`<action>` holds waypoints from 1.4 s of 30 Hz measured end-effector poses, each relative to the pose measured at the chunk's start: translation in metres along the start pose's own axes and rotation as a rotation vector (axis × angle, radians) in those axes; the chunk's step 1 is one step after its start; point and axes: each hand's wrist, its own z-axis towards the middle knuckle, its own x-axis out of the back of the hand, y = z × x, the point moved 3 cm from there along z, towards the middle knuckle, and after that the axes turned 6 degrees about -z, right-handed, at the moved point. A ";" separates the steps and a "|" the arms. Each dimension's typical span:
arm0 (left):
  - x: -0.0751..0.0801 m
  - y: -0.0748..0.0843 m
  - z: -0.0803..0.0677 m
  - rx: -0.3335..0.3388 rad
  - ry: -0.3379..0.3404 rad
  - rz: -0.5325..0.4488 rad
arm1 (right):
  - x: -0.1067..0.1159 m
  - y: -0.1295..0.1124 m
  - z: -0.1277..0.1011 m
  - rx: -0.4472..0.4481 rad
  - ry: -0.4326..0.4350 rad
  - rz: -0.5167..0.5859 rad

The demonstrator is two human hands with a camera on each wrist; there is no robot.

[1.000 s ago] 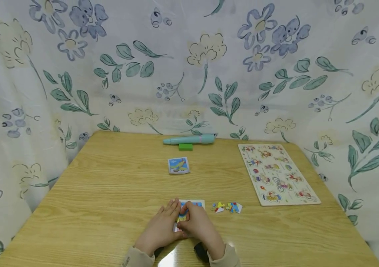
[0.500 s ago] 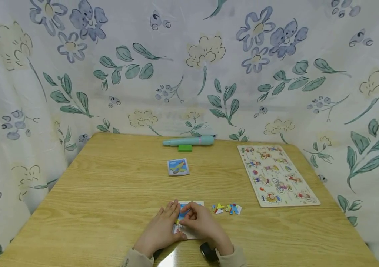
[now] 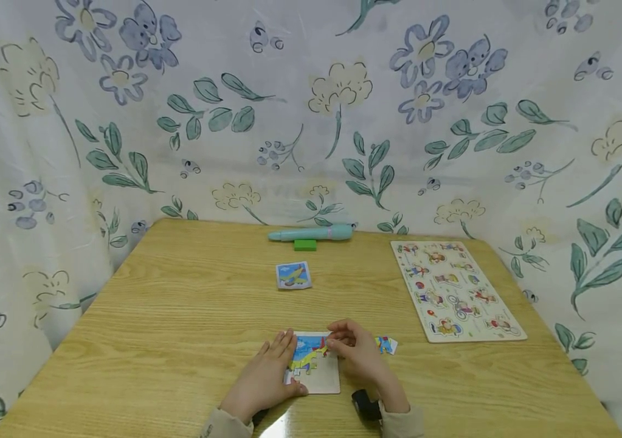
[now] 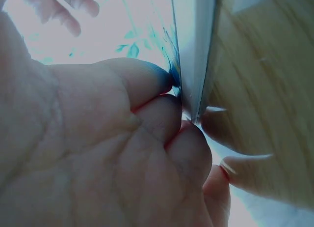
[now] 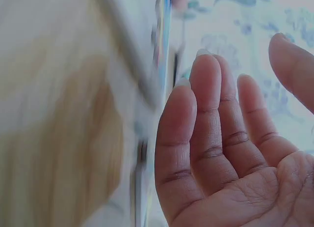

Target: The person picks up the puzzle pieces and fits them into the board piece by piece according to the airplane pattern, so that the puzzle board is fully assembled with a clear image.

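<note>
Grip: my left hand lies flat, pressing the puzzle tray; my right hand, fingers loosely bent, touches its right edge, empty as far as I see.
Puzzle board: right of the tray.
Pen: beyond the tray.
Card: between the tray and pen.
Loose pieces: just right of the tray, behind my right hand.

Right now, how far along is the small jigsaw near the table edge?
Partly done: the small jigsaw tray has its upper part filled with blue and yellow pieces, the lower part bare. In hand: the left hand rests on the tray's left edge; the right hand hovers at its top right corner, palm empty in the wrist view. Left: loose pieces beside the tray.
</note>
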 end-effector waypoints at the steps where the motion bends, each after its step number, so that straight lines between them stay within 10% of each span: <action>1: 0.000 0.000 0.000 0.001 -0.001 0.001 | 0.005 0.002 -0.001 -0.006 0.021 -0.006; 17: 0.000 0.001 -0.002 0.018 -0.021 -0.024 | 0.048 0.029 -0.017 -0.142 0.152 -0.088; 42: 0.000 0.002 -0.001 0.004 -0.009 -0.021 | 0.045 0.026 -0.015 0.061 0.022 -0.530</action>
